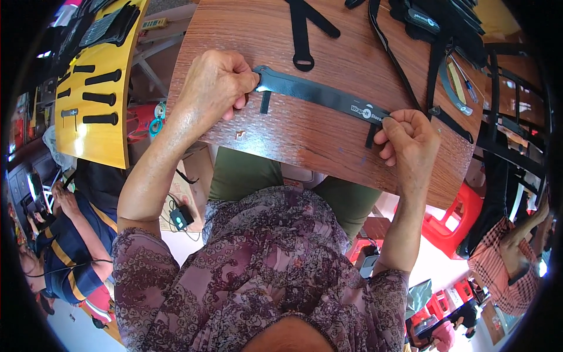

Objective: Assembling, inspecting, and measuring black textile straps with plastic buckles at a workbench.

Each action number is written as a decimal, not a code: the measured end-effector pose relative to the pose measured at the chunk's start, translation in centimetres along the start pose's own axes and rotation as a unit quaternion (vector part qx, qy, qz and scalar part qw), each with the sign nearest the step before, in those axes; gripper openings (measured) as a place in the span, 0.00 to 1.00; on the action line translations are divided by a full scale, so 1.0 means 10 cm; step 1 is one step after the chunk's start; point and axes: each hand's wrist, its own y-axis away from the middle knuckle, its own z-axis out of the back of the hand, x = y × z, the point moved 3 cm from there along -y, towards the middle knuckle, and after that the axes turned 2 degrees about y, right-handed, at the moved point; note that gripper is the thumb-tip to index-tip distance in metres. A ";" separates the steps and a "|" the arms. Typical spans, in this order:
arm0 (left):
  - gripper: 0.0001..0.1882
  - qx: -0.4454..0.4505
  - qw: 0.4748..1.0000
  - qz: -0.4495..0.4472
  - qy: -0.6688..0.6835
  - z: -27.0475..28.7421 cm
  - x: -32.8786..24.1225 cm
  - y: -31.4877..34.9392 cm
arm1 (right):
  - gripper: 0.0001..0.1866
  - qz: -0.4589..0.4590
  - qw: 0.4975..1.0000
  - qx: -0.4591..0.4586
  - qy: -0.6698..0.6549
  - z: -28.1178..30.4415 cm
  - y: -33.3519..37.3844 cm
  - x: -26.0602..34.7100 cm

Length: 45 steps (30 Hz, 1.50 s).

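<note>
A long, flat black strap (311, 90) with white print near its right end stretches between my two hands over the wood-grain table. My left hand (221, 81) pinches its left end, which has a rounded tip. At the printed end, my right hand (411, 138) grips the strap between thumb and fingers. Two short black strips, a left one (265, 102) and a right one (371, 136), show below the strap's near edge. Whether they are joined to it I cannot tell. Beyond the strap lies a black strap with a ring-shaped end (302, 53).
Black straps are heaped (437, 23) at the table's (346, 149) far right, with a screwdriver (463, 79) nearby. On the left, a yellow table (111, 144) bears several short black straps. A red stool (463, 217) stands at right. People sit on both sides.
</note>
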 end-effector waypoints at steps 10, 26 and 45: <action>0.11 -0.012 0.999 -0.002 -0.039 -0.03 0.00 -0.02 | 0.05 -0.008 1.000 -0.001 0.013 0.00 -0.02 0.04; 0.10 -0.015 1.000 0.019 0.003 -0.05 0.05 -0.05 | 0.05 -0.012 0.999 0.010 -0.044 0.01 -0.05 0.01; 0.08 -0.012 1.000 0.019 -0.001 -0.08 0.00 -0.04 | 0.04 0.000 0.999 0.024 -0.037 0.08 -0.06 -0.02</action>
